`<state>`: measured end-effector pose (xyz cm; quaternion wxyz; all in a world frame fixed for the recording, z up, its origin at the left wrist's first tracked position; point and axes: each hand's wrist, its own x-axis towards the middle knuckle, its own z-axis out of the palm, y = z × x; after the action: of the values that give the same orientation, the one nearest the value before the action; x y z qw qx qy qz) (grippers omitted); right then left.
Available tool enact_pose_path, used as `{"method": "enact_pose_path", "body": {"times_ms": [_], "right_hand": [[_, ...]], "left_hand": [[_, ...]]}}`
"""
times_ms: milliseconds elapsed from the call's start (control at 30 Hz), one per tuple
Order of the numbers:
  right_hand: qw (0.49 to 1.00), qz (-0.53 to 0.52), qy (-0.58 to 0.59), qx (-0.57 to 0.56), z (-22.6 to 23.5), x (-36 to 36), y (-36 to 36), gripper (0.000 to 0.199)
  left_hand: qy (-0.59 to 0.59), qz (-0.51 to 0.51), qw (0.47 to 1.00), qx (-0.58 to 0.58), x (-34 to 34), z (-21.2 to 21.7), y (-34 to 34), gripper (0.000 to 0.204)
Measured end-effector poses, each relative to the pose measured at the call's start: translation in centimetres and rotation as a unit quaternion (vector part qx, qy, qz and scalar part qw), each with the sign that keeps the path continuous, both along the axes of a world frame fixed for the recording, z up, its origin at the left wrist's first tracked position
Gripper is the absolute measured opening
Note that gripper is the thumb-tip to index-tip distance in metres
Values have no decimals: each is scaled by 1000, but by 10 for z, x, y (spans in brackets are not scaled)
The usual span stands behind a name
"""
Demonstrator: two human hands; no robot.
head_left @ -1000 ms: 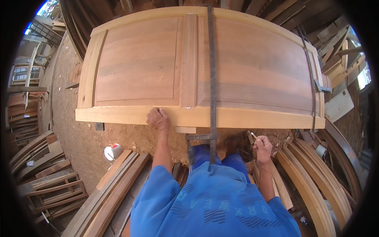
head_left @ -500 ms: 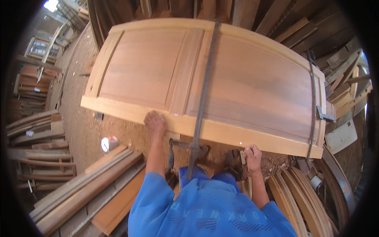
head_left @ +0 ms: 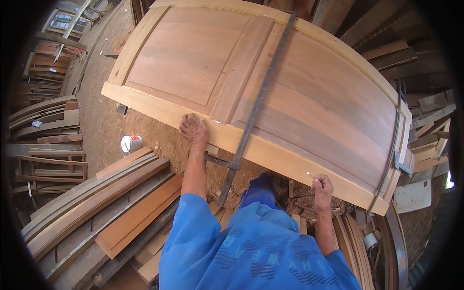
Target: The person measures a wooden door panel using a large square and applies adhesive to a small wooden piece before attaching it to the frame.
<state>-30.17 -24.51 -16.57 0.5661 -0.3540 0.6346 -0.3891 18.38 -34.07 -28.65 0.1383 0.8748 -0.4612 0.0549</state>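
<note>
A large panelled wooden door lies tilted across the view, its pale frame along the near edge. My left hand is closed over that edge, left of a dark bar clamp that spans the door's middle. The clamp's screw end sticks out toward me. Further right, just at the near edge, my right hand pinches a small thin stick with a whitish tip; its exact kind is too small to tell. A second bar clamp crosses the door's right end.
Curved and straight timber pieces are stacked at the lower left. A white bucket stands on the dusty brown floor. More curved boards lie at the lower right, and dark planks lean behind the door.
The view has turned, so the door appears more slanted, its right end lower. My left hand stays at the door's near edge; my right still pinches the small stick there.
</note>
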Motion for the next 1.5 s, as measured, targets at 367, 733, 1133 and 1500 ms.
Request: {"method": "enact_pose_path", "body": {"times_ms": [367, 733, 1133, 1500], "right_hand": [[979, 40, 183, -81, 29, -38, -81, 27], [954, -262, 141, -37, 29, -232, 25, 11], [866, -236, 439, -22, -11, -554, 97, 11], [859, -114, 485, -119, -67, -643, 80, 16]], "left_hand": [[-39, -6, 998, 50, 51, -48, 27, 57], [-47, 115, 989, 83, -66, 33, -85, 46], [55, -327, 939, 97, -686, -23, -71, 60], [-32, -331, 939, 84, -723, -29, -59, 58]]}}
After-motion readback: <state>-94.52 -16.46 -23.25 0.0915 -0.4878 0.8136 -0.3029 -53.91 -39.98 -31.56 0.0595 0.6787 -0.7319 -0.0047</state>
